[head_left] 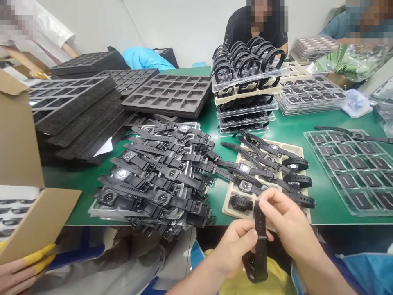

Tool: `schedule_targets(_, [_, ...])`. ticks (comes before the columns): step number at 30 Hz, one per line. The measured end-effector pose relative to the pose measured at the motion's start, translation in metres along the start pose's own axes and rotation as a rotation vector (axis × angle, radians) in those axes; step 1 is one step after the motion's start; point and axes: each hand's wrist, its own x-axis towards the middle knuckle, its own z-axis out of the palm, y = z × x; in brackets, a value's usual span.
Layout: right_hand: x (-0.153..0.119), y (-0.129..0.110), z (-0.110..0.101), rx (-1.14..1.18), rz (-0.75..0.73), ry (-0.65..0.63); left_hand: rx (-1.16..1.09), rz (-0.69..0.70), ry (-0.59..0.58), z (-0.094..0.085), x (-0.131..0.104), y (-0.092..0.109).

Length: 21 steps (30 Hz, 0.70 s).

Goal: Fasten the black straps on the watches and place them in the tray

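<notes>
A black smartwatch (260, 262) hangs between my two hands over the table's front edge, its strap looped and running upward. My left hand (235, 246) pinches the strap near the buckle. Higher up, my right hand (284, 213) grips the strap's punched end between thumb and fingers. Just beyond my hands lies a cream tray (229, 205) with several watches; some have looped straps along its right side and front left, others lie stretched out. To the left, a big heap of black watches (159, 176) with straps laid out covers clear plastic trays.
Stacked trays of looped watches (245, 82) stand at the back. A clear tray (350, 180) of dark rectangular pieces lies right. Black foam trays (166, 94) and a cardboard box (61, 213) are left. A co-worker's yellow-tipped hand (27, 262) is at lower left; other people sit across the table.
</notes>
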Motion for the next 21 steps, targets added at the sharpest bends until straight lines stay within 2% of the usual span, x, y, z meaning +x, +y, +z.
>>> schedule_targets(3, [0.013, -0.004, -0.003, 0.051, -0.019, 0.078, -0.047, -0.115, -0.010, 0.002, -0.001, -0.008])
schedule_targets(8, [0.027, -0.005, -0.004, 0.068, -0.007, 0.080, -0.152, -0.092, 0.005, 0.002, 0.000, -0.019])
schedule_targets(11, [0.026, -0.003, -0.004, 0.055, -0.019, 0.078, -0.107, -0.093, -0.020, 0.001, 0.001, -0.015])
schedule_targets(13, [0.019, -0.001, -0.007, 0.014, -0.065, 0.100, 0.050, -0.024, 0.014, 0.001, -0.001, -0.006])
schedule_targets(16, [-0.001, 0.005, -0.015, -0.247, -0.258, 0.133, 0.525, 0.261, 0.131, 0.001, -0.007, 0.016])
schedule_targets(18, [-0.016, 0.011, -0.021, -0.477, -0.364, 0.020, 0.887, 0.470, 0.147, 0.000, -0.011, 0.028])
schedule_targets(20, [-0.026, 0.020, -0.022, -0.591, -0.373, -0.063, 1.171, 0.635, 0.123, -0.002, -0.015, 0.034])
schedule_targets(21, [-0.029, 0.024, -0.022, -0.585, -0.346, -0.052, 1.261, 0.690, 0.107, -0.003, -0.016, 0.034])
